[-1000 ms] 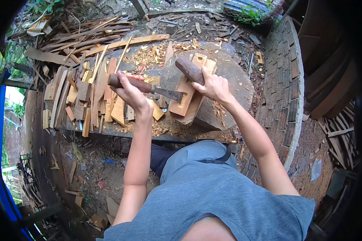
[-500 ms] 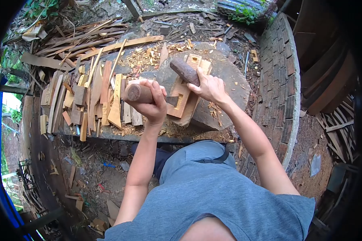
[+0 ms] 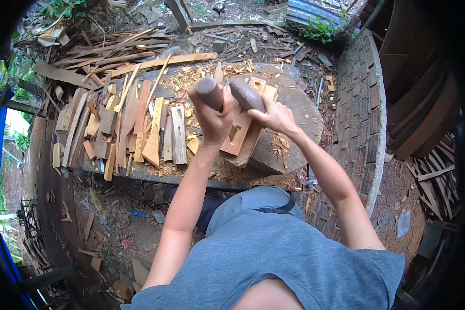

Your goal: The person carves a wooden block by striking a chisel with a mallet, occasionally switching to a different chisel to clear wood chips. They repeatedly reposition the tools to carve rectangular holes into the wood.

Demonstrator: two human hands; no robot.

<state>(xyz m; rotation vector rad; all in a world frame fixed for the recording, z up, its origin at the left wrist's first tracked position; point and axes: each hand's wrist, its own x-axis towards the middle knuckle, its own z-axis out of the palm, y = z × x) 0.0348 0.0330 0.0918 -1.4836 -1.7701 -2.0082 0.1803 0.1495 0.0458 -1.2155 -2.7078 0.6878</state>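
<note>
On top of a round tree-stump block [image 3: 302, 121], a reddish-brown mortised board [image 3: 231, 148] lies slantwise over a second wooden piece [image 3: 253, 135], one rectangular slot near its lower end and another opening toward its far end. The left hand [image 3: 212, 124] is wrapped firmly around a chisel handle [image 3: 207, 89], a stout dark cylinder whose butt faces up to the camera (the blade is hidden below the fist, so whether it touches the slot I cannot tell). Close beside it, the right hand [image 3: 276, 118] holds a dark wooden mallet [image 3: 247, 96] by its near end, thumb along the side, over the board.

Pale wood chips [image 3: 183, 77] litter the worktable beyond the left hand, and more lie on the stump. Left of the stump stands a crowded row of offcuts, among them a yellow tapered board [image 3: 155, 137] and a greyish slotted slat [image 3: 179, 134]. A low brick wall [image 3: 354, 98] curves along the right, with a scrap of clear plastic [image 3: 403, 223] on the ground past it.
</note>
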